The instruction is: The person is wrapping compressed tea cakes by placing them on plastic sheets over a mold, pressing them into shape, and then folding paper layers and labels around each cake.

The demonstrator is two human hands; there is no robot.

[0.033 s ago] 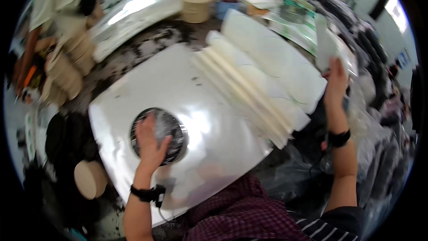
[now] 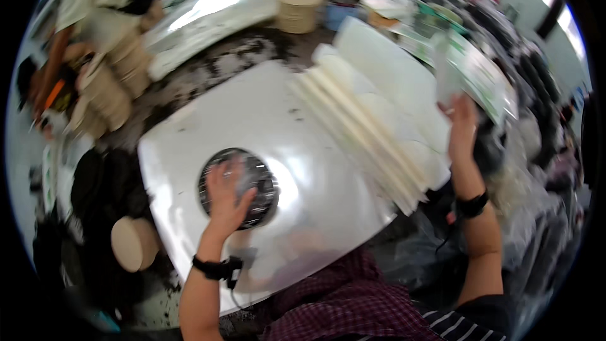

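My left hand lies with its fingers spread on a round dark disc, which looks wrapped in shiny clear film. The disc rests on a glossy white sheet-like surface. At the right my right hand is raised beside a fanned stack of pale translucent bags or sheets. A translucent sheet stands up from its fingers, seemingly pinched between them; blur hides the exact grip.
A round beige block and dark material lie at the left. Behind are a large plastic-wrapped bundle, a beige round stack and a green-white packet. Another person stands far left. Clear plastic heaps at the right.
My right hand has moved left toward the fanned stack, and the translucent sheet moved with it. My left hand stays on the disc. The whole view has shifted slightly.
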